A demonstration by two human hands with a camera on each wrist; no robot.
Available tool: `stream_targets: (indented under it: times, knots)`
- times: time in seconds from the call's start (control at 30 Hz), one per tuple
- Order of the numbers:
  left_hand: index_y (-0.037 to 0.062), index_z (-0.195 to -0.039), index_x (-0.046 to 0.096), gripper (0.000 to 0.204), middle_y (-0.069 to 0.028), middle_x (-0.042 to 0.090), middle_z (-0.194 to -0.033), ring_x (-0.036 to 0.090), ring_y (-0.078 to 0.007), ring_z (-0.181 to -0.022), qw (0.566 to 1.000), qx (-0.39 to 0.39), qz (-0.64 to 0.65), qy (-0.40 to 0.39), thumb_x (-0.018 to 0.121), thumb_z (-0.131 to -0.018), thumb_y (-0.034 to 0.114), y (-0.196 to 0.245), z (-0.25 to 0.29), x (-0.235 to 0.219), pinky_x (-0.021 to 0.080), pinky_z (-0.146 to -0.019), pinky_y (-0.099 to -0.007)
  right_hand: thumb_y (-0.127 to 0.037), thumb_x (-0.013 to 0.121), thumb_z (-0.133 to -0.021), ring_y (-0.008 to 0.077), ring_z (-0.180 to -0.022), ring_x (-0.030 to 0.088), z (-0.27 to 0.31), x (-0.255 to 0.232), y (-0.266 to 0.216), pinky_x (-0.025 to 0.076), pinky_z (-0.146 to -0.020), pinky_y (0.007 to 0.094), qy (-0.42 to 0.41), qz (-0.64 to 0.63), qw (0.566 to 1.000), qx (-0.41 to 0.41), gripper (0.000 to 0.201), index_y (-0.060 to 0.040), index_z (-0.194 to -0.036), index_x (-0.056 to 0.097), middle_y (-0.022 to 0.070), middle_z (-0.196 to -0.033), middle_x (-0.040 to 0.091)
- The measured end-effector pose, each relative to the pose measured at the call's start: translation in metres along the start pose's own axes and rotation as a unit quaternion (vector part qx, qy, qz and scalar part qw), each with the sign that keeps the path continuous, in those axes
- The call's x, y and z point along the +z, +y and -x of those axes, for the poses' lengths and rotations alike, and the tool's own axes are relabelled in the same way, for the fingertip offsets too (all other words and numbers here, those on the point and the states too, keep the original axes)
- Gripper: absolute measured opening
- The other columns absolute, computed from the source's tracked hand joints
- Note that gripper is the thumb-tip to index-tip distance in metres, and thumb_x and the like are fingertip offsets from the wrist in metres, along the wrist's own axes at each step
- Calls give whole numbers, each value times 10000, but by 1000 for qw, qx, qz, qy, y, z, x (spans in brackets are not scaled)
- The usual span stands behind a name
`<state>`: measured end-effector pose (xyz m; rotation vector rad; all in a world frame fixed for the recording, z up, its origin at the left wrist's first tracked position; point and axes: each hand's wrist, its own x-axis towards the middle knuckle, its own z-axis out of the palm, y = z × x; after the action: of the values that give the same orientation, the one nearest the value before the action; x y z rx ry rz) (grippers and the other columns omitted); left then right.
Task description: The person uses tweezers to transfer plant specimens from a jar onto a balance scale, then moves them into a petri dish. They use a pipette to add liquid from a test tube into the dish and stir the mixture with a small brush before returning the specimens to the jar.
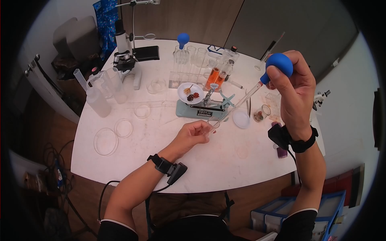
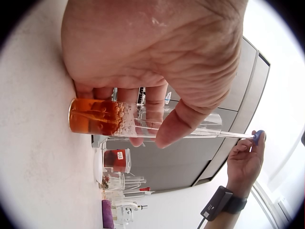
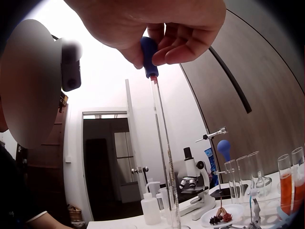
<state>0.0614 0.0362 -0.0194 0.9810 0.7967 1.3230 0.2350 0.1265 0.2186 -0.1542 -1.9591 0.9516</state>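
Nearest the camera, the blue bulb (image 1: 283, 62) is pinched between the thumb and fingers of the right hand (image 1: 297, 86), raised at the right; how hard it is squeezed cannot be told. From it a glass pipette (image 1: 250, 94) slants down leftward into the test tube (image 2: 138, 119), over the near middle of the table (image 1: 161, 180). Orange liquid (image 2: 93, 117) fills the tube's lower part under a band of foam; the pipette's tip cannot be made out. Fingers and thumb of the left hand (image 1: 194, 134) curl round the tube, its base close to the tabletop, contact unconfirmed.

Judged good practice: hold the tube steady, align the pipette with its axis, and work the bulb slowly to limit further froth. Drawing air should be avoided.

Just beyond stands a teal balance (image 1: 183, 111); a microscope (image 1: 122, 44) is far left, petri dishes (image 1: 105, 154) nearer left.
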Motion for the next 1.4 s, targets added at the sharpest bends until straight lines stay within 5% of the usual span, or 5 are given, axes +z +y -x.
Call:
stream_targets:
  times: [0.43, 0.87, 1.17, 1.4]
  knots:
    - [74, -1113, 629, 308, -93, 649, -1081, 576, -120, -1039, 1000, -1, 3, -4, 665, -811, 23, -1, 0, -2, 441, -861, -274, -88, 732, -869, 79, -803, 599, -1, 5, -3, 522, -714, 225, 23, 18, 999, 13, 194, -11, -987, 598, 44, -903, 632]
    - [80, -1002, 622, 212, -53, 640, -991, 571, -129, -1073, 1000, -1, 11, 3, 670, -802, 28, 3, 1, 3, 429, -850, -276, -252, 745, -858, 28, -641, 509, -8, -9, -20, 393, -549, 181, 88, 89, 992, 18, 278, -37, -987, 626, -20, -755, 588]
    - [95, -928, 613, 165, -91, 655, -1095, 542, -77, -891, 1000, 1, 16, 7, 679, -789, 35, 4, 1, 4, 435, -836, -263, -257, 697, -889, 29, -590, 495, -13, -18, -28, 366, -499, 202, 108, 91, 990, -4, 293, -11, -1041, 646, -8, -709, 588]
    - [104, -869, 585, 140, -88, 656, -1093, 539, -81, -907, 1000, -2, 9, 6, 680, -790, 39, 8, 2, 5, 432, -840, -266, -255, 695, -892, 29, -588, 502, -13, -19, -25, 372, -501, 203, 114, 80, 990, 14, 288, -9, -1032, 642, -2, -710, 601]
